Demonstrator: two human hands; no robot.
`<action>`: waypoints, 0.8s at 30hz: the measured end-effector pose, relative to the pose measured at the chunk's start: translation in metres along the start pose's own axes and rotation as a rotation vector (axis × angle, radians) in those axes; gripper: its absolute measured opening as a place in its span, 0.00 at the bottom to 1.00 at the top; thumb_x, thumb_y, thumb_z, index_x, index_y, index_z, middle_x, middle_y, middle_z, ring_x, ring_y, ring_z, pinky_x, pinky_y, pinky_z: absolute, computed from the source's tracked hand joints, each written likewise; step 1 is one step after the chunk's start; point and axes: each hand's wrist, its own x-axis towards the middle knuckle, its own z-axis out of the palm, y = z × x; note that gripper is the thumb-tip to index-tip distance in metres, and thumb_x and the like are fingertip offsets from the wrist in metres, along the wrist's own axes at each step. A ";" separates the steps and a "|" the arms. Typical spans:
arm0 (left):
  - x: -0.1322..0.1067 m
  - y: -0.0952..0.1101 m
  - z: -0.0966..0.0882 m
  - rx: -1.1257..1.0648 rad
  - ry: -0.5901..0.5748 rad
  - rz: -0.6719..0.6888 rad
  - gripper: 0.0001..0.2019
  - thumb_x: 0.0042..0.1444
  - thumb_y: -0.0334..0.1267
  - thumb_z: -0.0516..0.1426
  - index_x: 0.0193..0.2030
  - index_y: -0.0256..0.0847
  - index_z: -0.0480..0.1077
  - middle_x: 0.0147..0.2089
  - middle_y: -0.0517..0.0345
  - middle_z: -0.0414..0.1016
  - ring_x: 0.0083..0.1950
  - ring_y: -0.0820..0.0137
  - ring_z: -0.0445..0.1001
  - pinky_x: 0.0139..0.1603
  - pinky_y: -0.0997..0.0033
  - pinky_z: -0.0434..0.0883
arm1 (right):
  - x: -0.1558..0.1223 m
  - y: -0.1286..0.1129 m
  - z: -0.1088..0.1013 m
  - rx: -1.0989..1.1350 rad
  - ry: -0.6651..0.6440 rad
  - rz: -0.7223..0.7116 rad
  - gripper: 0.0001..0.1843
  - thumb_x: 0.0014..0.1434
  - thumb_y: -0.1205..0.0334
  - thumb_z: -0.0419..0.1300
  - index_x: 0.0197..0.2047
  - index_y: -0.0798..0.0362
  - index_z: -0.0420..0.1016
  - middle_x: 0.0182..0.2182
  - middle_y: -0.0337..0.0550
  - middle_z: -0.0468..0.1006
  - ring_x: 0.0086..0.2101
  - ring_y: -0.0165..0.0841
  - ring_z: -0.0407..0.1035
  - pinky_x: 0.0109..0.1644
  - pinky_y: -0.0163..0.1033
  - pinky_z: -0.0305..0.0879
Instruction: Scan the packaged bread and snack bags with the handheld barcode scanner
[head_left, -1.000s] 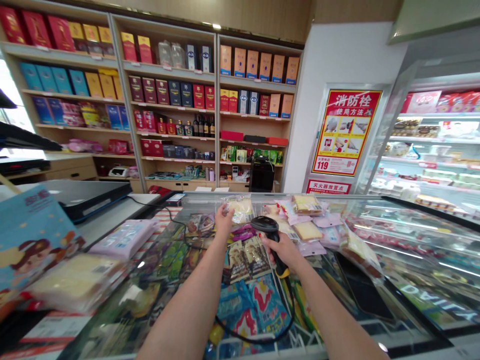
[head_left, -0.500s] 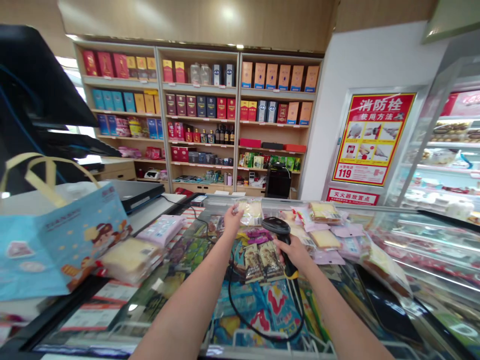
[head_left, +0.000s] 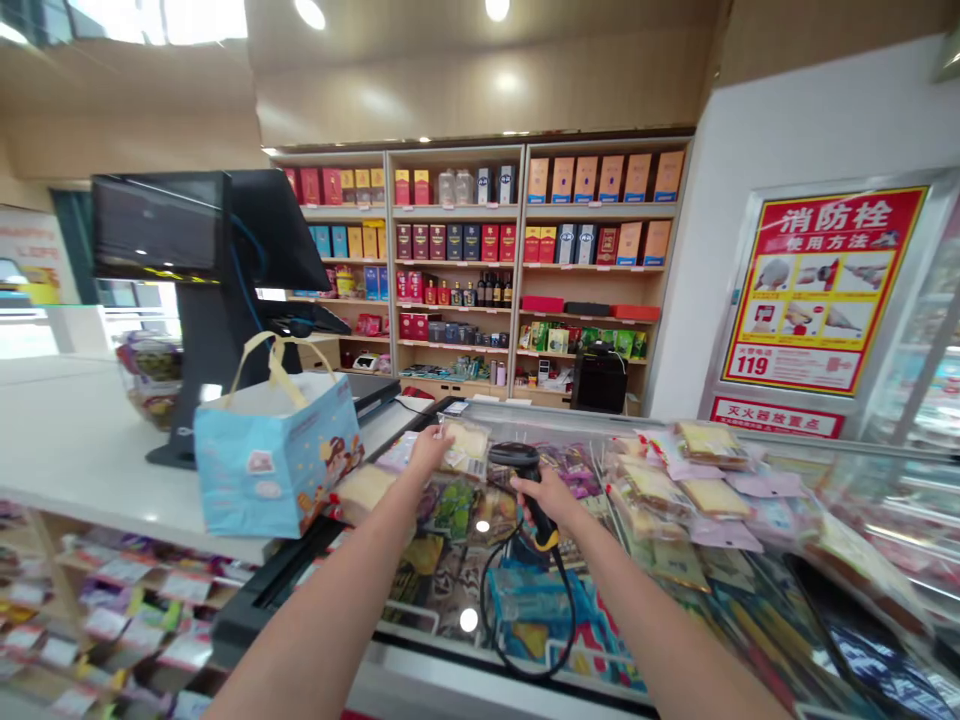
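Bread packet (head_left: 466, 447) stayed pinched in the left hand (head_left: 429, 450), the right hand (head_left: 546, 498) fisted round a barcode scanner (head_left: 516, 458).

left hand (head_left: 427, 451): bread packet (head_left: 466, 447) | right hand (head_left: 546, 497): black barcode scanner (head_left: 516, 458)

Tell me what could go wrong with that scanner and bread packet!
The coiled black cable of the barcode scanner in the right hand hangs in a loop, so it might catch on the freezer's front rim and tug the scanner. The packet of bread, pinched in the left hand, could slip and drop. The blue paper bag sits near the white counter's edge and might get knocked off.
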 end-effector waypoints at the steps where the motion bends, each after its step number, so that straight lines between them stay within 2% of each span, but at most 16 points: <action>1: 0.002 0.000 -0.005 0.049 0.001 -0.012 0.10 0.37 0.32 0.66 0.30 0.39 0.73 0.26 0.53 0.76 0.33 0.61 0.77 0.37 0.67 0.70 | 0.002 0.000 0.007 -0.003 -0.008 0.008 0.16 0.45 0.52 0.65 0.29 0.52 0.63 0.14 0.31 0.68 0.13 0.26 0.61 0.16 0.32 0.59; 5: 0.007 -0.001 -0.011 0.125 -0.004 -0.041 0.09 0.39 0.37 0.66 0.29 0.41 0.73 0.24 0.53 0.76 0.35 0.59 0.78 0.38 0.66 0.70 | 0.009 0.002 0.024 -0.011 -0.028 0.016 0.15 0.48 0.54 0.64 0.30 0.51 0.63 0.14 0.30 0.68 0.13 0.26 0.61 0.16 0.32 0.60; 8: 0.009 0.000 -0.008 0.214 0.022 -0.004 0.08 0.39 0.35 0.65 0.30 0.41 0.73 0.26 0.49 0.77 0.40 0.56 0.78 0.41 0.66 0.70 | 0.013 0.005 0.029 -0.022 -0.023 0.037 0.16 0.47 0.53 0.65 0.30 0.52 0.64 0.15 0.30 0.68 0.13 0.27 0.62 0.16 0.32 0.60; 13: 0.008 0.001 -0.004 0.682 0.003 0.183 0.16 0.42 0.25 0.58 0.40 0.38 0.73 0.40 0.40 0.78 0.46 0.52 0.76 0.44 0.63 0.70 | 0.016 0.010 0.029 -0.010 -0.026 0.057 0.20 0.45 0.48 0.67 0.31 0.52 0.65 0.15 0.30 0.67 0.13 0.26 0.62 0.17 0.32 0.60; 15: 0.007 0.001 -0.003 0.760 0.001 0.276 0.19 0.43 0.23 0.55 0.44 0.37 0.73 0.44 0.38 0.77 0.49 0.52 0.75 0.46 0.62 0.70 | 0.016 0.010 0.028 -0.007 -0.031 0.069 0.21 0.45 0.48 0.67 0.31 0.53 0.65 0.15 0.30 0.67 0.13 0.26 0.62 0.17 0.32 0.60; 17: 0.006 0.003 0.003 0.743 0.020 0.366 0.19 0.45 0.24 0.55 0.45 0.36 0.73 0.48 0.37 0.75 0.52 0.51 0.73 0.50 0.60 0.69 | 0.015 0.010 0.025 0.005 -0.027 0.071 0.20 0.46 0.48 0.67 0.31 0.53 0.65 0.15 0.30 0.67 0.13 0.26 0.61 0.17 0.32 0.60; 20: -0.003 0.009 0.026 0.572 -0.013 0.405 0.12 0.47 0.30 0.57 0.39 0.39 0.74 0.46 0.42 0.77 0.51 0.54 0.74 0.52 0.61 0.68 | 0.009 0.006 0.015 0.030 -0.001 0.052 0.16 0.48 0.51 0.66 0.30 0.53 0.66 0.15 0.31 0.68 0.14 0.26 0.61 0.17 0.31 0.60; 22: -0.017 0.015 0.054 0.395 -0.131 0.340 0.06 0.45 0.32 0.59 0.32 0.41 0.74 0.36 0.49 0.78 0.44 0.57 0.76 0.47 0.63 0.70 | 0.002 0.002 0.001 0.032 0.026 0.026 0.13 0.48 0.54 0.64 0.28 0.53 0.66 0.15 0.31 0.68 0.14 0.25 0.61 0.17 0.31 0.60; 24: -0.038 0.024 0.090 0.177 -0.300 0.240 0.04 0.41 0.30 0.61 0.25 0.41 0.72 0.25 0.54 0.75 0.36 0.60 0.76 0.40 0.65 0.72 | -0.006 -0.003 -0.019 0.022 0.069 0.001 0.12 0.48 0.55 0.63 0.27 0.52 0.65 0.15 0.31 0.68 0.13 0.26 0.60 0.16 0.32 0.60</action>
